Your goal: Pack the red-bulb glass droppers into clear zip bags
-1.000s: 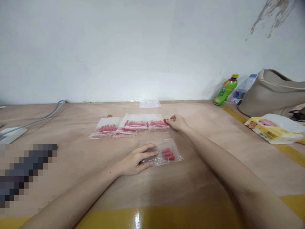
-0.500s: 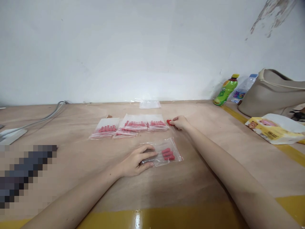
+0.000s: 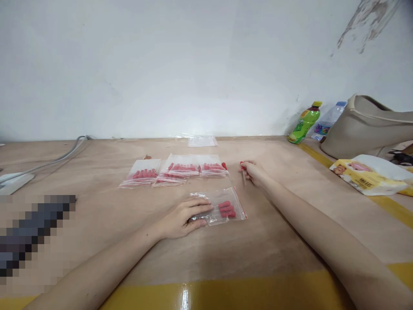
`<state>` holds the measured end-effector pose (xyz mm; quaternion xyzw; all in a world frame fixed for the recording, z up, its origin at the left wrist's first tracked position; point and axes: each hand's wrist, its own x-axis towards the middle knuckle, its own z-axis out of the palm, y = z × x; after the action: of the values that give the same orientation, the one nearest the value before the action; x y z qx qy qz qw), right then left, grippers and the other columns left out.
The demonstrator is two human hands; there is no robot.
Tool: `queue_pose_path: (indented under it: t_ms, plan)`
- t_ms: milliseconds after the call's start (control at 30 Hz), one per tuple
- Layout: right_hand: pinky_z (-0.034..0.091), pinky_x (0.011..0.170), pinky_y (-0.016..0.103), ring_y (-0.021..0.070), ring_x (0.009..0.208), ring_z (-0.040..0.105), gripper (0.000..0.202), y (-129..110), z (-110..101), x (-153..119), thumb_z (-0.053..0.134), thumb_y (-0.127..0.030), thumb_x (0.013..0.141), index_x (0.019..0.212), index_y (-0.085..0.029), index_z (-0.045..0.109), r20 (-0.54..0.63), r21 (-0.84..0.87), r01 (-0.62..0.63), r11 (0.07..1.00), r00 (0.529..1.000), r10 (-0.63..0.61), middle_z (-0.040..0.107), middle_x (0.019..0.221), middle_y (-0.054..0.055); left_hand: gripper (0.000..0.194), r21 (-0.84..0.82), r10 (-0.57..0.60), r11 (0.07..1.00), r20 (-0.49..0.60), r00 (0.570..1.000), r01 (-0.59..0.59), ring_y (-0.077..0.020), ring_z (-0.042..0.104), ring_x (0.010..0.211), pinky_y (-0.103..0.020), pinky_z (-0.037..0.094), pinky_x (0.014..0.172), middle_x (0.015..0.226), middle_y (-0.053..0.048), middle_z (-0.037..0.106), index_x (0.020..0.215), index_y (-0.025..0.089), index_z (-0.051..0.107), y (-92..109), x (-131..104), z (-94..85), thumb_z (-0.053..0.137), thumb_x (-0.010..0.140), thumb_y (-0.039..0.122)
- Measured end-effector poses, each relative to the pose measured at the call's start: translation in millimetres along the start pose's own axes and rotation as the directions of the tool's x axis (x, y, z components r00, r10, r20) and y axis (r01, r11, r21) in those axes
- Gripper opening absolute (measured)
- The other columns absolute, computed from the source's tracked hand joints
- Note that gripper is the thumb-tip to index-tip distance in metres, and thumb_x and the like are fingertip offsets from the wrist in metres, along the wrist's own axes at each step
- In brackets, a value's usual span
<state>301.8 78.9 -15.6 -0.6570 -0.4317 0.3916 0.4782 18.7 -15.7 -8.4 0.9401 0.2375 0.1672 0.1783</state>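
Observation:
My left hand [image 3: 187,217] lies with its fingers apart on the left end of a clear zip bag [image 3: 213,218], pressing it to the table. Inside that bag are several red-tipped pieces [image 3: 227,209]. My right hand [image 3: 253,171], farther forward and to the right, pinches a small red-topped dropper-like piece [image 3: 243,171] with a clear stem. Another red piece [image 3: 224,165] lies at the right edge of the row of filled bags. Those filled bags [image 3: 183,165] hold several red-tipped pieces each and partly overlap, with one more filled bag [image 3: 143,173] at their left.
An empty-looking clear bag [image 3: 202,141] lies by the wall. At the right are a green bottle [image 3: 305,124], a clear bottle [image 3: 329,122], a beige bag [image 3: 368,129] and a yellow tissue pack [image 3: 366,174]. A grey cable [image 3: 69,153] and a blurred-out dark object [image 3: 35,232] are at the left.
My right hand has moved right and slightly back, carrying one red-topped piece away from the filled bags. One red piece stays beside them. My left hand is nearly unmoved.

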Motion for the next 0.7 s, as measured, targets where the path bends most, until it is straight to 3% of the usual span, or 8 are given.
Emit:
queue_pose_path:
  t_ms: [133,333,700]
  plan:
    - [0.036,0.035,0.015,0.0061,0.039,0.046,0.013,12,-15,-29,0.046,-0.021,0.075,0.087,-0.021,0.041,-0.05,0.18,0.027,0.983,0.999,-0.018,0.051,0.056,-0.006,0.041,0.018,-0.013,1.0,0.008,1.0,0.013,-0.0199,0.044,0.118,-0.037,0.036,0.099,0.128,-0.005,0.048,0.128,0.025,0.043,0,0,-0.4,0.047,0.088,0.033]
    - [0.053,0.052,0.025,0.0108,0.052,0.06,0.027,26,-22,-64,0.06,-0.024,0.068,0.085,-0.023,0.039,-0.101,0.551,0.122,0.826,0.992,-0.079,0.053,0.061,-0.007,0.043,0.025,-0.015,1.0,0.02,1.0,0.015,-0.0201,0.044,0.118,-0.038,0.035,0.1,0.129,-0.006,0.048,0.129,0.024,0.041,1,0,-0.7,0.047,0.088,0.033]
    - [0.055,0.058,0.03,0.0116,0.058,0.063,0.042,30,-16,-72,0.068,-0.034,0.063,0.088,-0.023,0.038,-0.177,0.566,0.29,0.772,0.957,-0.229,0.056,0.066,-0.008,0.043,0.02,-0.02,1.0,0.022,1.0,0.02,-0.0199,0.043,0.118,-0.037,0.034,0.101,0.129,-0.006,0.047,0.129,0.024,0.04,1,0,0.2,0.047,0.088,0.034]
